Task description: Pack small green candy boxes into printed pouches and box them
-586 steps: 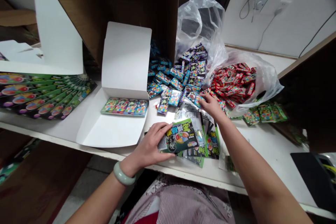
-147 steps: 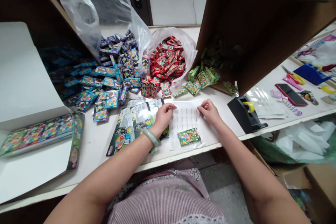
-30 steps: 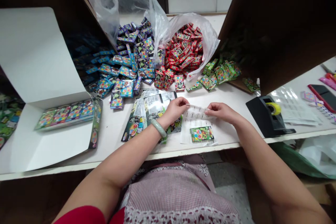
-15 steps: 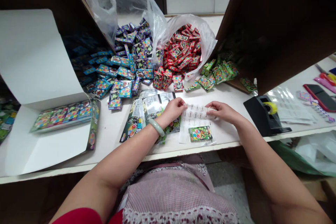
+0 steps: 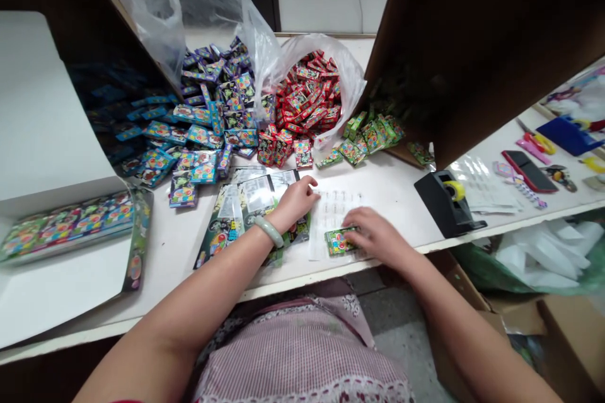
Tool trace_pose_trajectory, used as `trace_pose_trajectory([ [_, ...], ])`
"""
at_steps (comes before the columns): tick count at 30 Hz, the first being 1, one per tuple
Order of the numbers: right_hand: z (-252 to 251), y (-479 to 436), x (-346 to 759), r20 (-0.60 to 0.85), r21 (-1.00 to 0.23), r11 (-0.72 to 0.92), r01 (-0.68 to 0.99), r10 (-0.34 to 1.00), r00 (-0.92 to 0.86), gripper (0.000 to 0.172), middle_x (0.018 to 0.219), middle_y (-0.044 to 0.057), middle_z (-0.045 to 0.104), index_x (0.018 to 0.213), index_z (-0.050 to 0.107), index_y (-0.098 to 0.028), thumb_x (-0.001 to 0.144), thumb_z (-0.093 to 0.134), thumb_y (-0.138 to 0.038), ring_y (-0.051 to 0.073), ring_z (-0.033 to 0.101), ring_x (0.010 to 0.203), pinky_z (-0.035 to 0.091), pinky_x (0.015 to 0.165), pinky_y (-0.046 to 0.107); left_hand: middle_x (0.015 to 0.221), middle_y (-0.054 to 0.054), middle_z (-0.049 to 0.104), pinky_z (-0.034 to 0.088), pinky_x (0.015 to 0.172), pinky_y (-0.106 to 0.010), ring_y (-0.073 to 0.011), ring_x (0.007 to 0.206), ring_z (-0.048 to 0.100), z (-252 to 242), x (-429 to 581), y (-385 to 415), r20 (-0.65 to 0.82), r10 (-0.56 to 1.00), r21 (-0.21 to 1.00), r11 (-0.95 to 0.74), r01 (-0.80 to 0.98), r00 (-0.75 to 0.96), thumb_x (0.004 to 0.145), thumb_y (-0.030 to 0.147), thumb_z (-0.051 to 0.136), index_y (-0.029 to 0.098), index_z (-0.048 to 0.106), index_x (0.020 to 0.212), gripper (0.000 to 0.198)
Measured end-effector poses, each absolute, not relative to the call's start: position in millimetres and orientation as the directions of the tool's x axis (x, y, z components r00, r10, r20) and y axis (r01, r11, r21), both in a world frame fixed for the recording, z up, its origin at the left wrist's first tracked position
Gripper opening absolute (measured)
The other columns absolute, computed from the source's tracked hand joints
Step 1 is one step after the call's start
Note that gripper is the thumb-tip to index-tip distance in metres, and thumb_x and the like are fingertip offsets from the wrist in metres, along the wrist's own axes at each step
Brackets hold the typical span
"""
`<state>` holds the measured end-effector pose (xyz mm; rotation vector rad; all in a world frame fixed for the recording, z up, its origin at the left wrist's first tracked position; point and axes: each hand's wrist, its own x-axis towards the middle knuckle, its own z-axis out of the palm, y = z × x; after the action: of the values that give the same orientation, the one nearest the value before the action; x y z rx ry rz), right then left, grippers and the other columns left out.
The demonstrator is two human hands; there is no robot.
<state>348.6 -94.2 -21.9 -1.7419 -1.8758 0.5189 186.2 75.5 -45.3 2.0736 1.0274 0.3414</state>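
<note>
A small rectangular green packet with colourful round print (image 5: 336, 242) is lying on a clear plastic sheet printed with rows of small round labels (image 5: 333, 214), near the sheet's lower edge, on a white table top (image 5: 392, 192). Its long axis runs roughly left to right, slightly tilted. The right hand (image 5: 373, 236) is the nearer hand, its fingers (image 5: 352, 233) curled down over the packet's right end, so most of the packet extends to the left of that grip; contact is shown, but whether the packet is pinched or only touched cannot be told. The left hand (image 5: 295, 196), with a pale green bangle (image 5: 268, 231) on the wrist, is held open and nearly flat, its fingertips at the sheet's left edge, just up and left of the packet and not touching it, with nothing seen gripped. Under and left of that hand, black-and-green printed cards in clear sleeves (image 5: 248, 198) are spread. Beyond are a heap of small blue-and-purple boxes (image 5: 208, 132) and red boxes in a clear plastic bag (image 5: 307, 97), with a black tape dispenser with yellow tape (image 5: 447, 204) to the right.
</note>
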Motion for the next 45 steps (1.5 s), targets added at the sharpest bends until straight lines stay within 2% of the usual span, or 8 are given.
trace_pose_trajectory([
  [6,-9,-94,326,-0.056,-0.599,0.105,0.794,0.983,-0.172,0.015,0.108,0.008,0.066,0.099,0.070,-0.021,0.086,0.063,-0.024,0.022,0.059,0.103,0.047,0.092,0.037,0.078,-0.003,0.068,0.039,0.064,-0.026,-0.0207,0.074,0.063,-31,182,77,-0.120,0.725,0.652,-0.458,0.605,0.678,0.079,0.022,0.057,0.020,0.061,0.100,0.021],
  [13,24,-50,365,0.085,-0.705,0.040,0.708,0.996,0.028,0.016,0.102,0.005,0.070,0.094,0.071,-0.024,0.079,0.067,-0.021,0.021,0.064,0.099,0.048,0.090,0.034,0.076,-0.004,0.068,0.038,0.064,-0.027,-0.0245,0.078,0.065,-21,178,80,-0.112,0.724,0.560,-0.520,0.645,0.681,0.077,0.024,0.058,0.022,0.060,0.105,0.028],
  [17,34,-7,418,0.133,-0.765,-0.128,0.631,0.927,0.350,0.017,0.096,0.005,0.072,0.095,0.070,-0.021,0.083,0.062,-0.030,0.020,0.066,0.090,0.051,0.082,0.032,0.072,-0.001,0.063,0.038,0.063,-0.026,-0.0210,0.071,0.062,-20,167,85,-0.096,0.714,0.638,-0.491,0.593,0.694,0.083,0.033,0.051,0.020,0.057,0.107,0.028],
  [23,33,59,509,0.118,-0.727,-0.382,0.571,0.750,0.651,0.031,0.123,0.011,0.061,0.116,0.060,-0.017,0.091,0.057,-0.034,0.024,0.057,0.113,0.046,0.097,0.043,0.063,0.003,0.050,0.037,0.060,-0.027,-0.0172,0.062,0.050,-12,152,91,-0.016,0.689,0.852,-0.369,0.370,0.724,0.081,0.041,0.050,0.019,0.059,0.095,0.028],
  [28,15,84,528,0.011,-0.672,-0.482,0.562,0.752,0.659,0.034,0.123,0.009,0.059,0.121,0.057,-0.018,0.093,0.056,-0.037,0.022,0.061,0.105,0.052,0.088,0.044,0.065,0.003,0.048,0.039,0.059,-0.027,-0.0159,0.061,0.047,-4,113,93,-0.085,0.725,0.919,-0.209,0.335,0.684,0.080,0.045,0.053,0.018,0.060,0.098,0.033],
  [32,-7,83,511,-0.042,-0.598,-0.552,0.582,0.746,0.664,0.048,0.129,0.013,0.057,0.132,0.052,-0.020,0.091,0.054,-0.044,0.027,0.055,0.118,0.043,0.099,0.045,0.068,0.002,0.052,0.040,0.059,-0.026,-0.0162,0.063,0.049,-3,69,95,-0.118,0.790,0.928,-0.128,0.351,0.602,0.080,0.049,0.057,0.020,0.062,0.101,0.037],
  [36,-27,74,477,-0.026,-0.509,-0.619,0.597,0.705,0.709,0.060,0.142,0.019,0.046,0.145,0.040,-0.020,0.091,0.047,-0.045,0.036,0.042,0.131,0.030,0.107,0.050,0.070,0.001,0.055,0.042,0.061,-0.026,-0.0162,0.066,0.052,-3,50,94,-0.107,0.815,0.930,-0.121,0.347,0.569,0.080,0.051,0.059,0.019,0.061,0.103,0.039],
  [45,-27,54,444,0.031,-0.511,-0.541,0.668,0.765,0.644,0.062,0.139,0.020,0.051,0.141,0.043,-0.011,0.088,0.046,-0.043,0.031,0.046,0.130,0.035,0.106,0.043,0.071,0.000,0.058,0.046,0.059,-0.026,-0.0161,0.065,0.055,2,10,86,-0.039,0.875,0.915,-0.162,0.369,0.482,0.075,0.053,0.063,0.018,0.062,0.102,0.044],
])
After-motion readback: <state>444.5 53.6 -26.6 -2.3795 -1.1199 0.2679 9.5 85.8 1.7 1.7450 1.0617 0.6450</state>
